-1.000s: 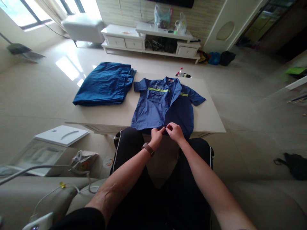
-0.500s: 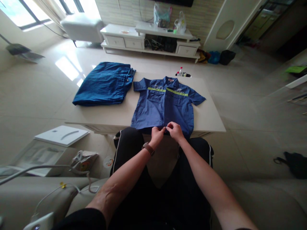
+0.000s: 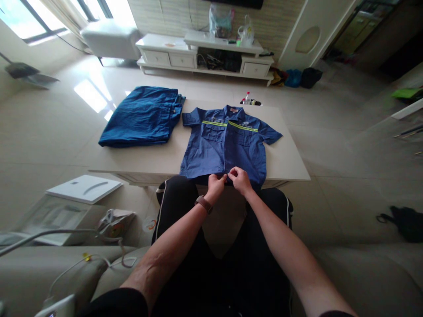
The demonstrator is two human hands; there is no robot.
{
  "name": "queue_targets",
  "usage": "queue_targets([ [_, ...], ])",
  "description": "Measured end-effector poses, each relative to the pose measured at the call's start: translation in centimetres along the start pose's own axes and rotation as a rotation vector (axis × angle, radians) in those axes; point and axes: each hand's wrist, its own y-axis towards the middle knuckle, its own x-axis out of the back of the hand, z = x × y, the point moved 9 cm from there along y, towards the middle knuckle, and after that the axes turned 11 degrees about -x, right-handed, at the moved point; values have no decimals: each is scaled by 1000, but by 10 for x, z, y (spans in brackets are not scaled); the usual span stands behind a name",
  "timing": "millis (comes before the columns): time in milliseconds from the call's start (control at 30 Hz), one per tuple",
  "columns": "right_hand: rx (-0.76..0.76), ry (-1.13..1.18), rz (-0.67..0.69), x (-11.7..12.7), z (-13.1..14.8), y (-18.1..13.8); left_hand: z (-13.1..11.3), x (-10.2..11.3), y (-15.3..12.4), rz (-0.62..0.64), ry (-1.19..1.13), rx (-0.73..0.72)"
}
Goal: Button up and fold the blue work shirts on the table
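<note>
A blue short-sleeved work shirt [image 3: 228,143] with yellow-green reflective stripes lies face up on a low beige table [image 3: 291,163], collar away from me. My left hand [image 3: 215,185], with a brown watch on its wrist, pinches the shirt's bottom hem at the front opening. My right hand [image 3: 240,179] pinches the hem just beside it, fingers closed. Both front panels lie flat and meet along the middle.
Folded blue trousers [image 3: 142,116] rest on the table's far left corner. Small bottles [image 3: 249,100] stand at the far edge. A white TV cabinet [image 3: 205,57] lines the back wall. A side table with a white box [image 3: 84,188] stands left of my knees.
One second ago the shirt's right front panel was folded back at the top; it now lies flat and closed. Both hands stay pinched at the hem.
</note>
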Motion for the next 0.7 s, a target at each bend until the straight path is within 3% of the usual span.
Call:
queue_targets([
  [167, 82, 27, -83, 11, 9, -2, 0, 0, -1, -54, -208, 22],
  [400, 56, 61, -102, 23, 11, 0, 4, 15, -1, -114, -180, 80],
  [700, 64, 22, -86, 23, 14, -3, -6, 3, -12, -25, -164, 53],
])
